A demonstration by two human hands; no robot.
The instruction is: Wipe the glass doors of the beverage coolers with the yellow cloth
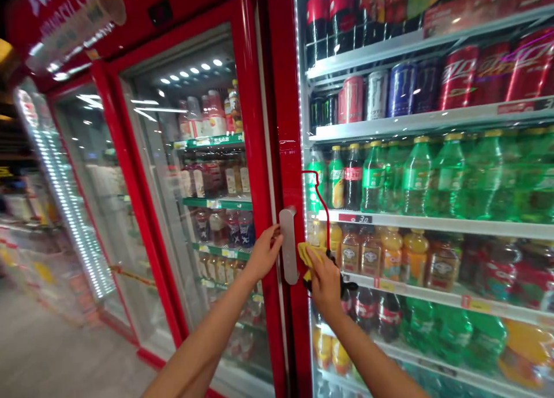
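A grey door handle (288, 249) stands upright on the red frame (288, 179) of a glass-door drinks fridge. My left hand (265, 252) is at the handle's left side, its fingers curled with the fingertips at the handle's edge. On the right of the handle, my right hand (324, 282) holds a yellow cloth (310, 256) bunched under its fingers against the fridge door. A red cord (328, 219) hangs down the glass behind my right hand, with black pieces at its lower end.
Green bottles (418, 170), cans (402, 89) and juice bottles (392, 249) fill the right fridge's shelves. Another red-framed fridge (177, 323) with a glass door stands to the left. A grey floor (47, 357) shows at the lower left.
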